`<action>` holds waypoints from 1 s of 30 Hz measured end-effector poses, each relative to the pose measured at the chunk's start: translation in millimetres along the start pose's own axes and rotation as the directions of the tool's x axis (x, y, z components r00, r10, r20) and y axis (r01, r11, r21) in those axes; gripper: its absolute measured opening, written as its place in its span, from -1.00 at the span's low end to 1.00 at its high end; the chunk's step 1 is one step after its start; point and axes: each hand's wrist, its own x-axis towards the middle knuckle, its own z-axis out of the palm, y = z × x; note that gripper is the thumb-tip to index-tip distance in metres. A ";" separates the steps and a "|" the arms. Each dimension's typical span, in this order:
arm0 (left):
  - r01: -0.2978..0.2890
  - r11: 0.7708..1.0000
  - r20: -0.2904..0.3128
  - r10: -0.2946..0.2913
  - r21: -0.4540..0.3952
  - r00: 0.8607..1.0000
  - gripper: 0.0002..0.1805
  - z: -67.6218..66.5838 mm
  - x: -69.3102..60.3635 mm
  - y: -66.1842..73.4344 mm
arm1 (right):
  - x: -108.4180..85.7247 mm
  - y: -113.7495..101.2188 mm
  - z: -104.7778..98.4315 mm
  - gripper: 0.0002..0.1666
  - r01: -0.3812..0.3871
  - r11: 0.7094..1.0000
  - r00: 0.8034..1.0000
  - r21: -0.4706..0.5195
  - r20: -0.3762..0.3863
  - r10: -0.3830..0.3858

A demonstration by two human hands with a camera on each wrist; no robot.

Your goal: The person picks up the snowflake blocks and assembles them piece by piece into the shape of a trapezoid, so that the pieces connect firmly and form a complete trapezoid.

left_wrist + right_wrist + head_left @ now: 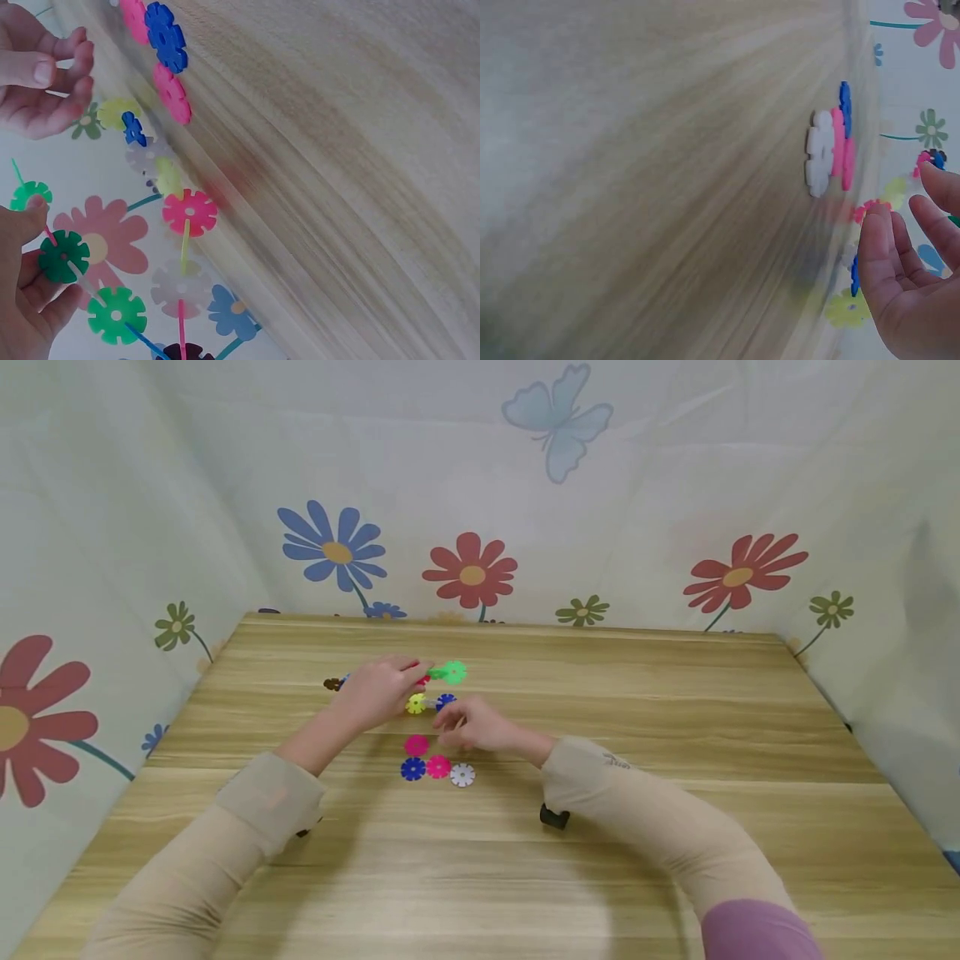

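Observation:
My left hand (378, 689) pinches a linked chain of notched plastic flower discs toward the back of the table. In the left wrist view its thumb presses a green disc (31, 196), with a dark green disc (64, 256) against the fingers and a bright green disc (117, 315) below. A pink disc (190, 212) and a clear disc (181, 289) belong to a row beside it. Nearer me, my right hand (480, 725) hovers with loosely bent fingers and nothing visible between them. Close to its fingertips are a yellow disc (416, 703) and a blue disc (446, 702).
Loose discs lie in front of the hands: a magenta one (416, 745), a dark blue one (412, 768), a pink one (438, 767) and a white one (462, 775). A flower-printed curtain (630, 510) surrounds the wooden table (675, 710) at the back and sides.

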 end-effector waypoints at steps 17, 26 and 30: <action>0.031 0.999 0.077 -0.029 -0.027 0.997 -0.58 -4.5 4.1 1.9 | 33.0 1.8 21.4 -0.63 0.000 0.962 0.998 -0.271 0.061 0.017; 0.030 0.999 0.074 -0.028 -0.029 0.997 -0.58 -4.8 5.1 1.4 | 36.4 -0.9 22.1 -0.64 0.037 0.910 0.995 -0.413 0.100 0.005; 0.028 0.999 0.072 -0.026 -0.025 0.997 -0.57 -4.1 5.1 0.8 | 32.7 0.4 20.9 -0.66 0.075 0.898 0.995 -0.434 0.098 -0.035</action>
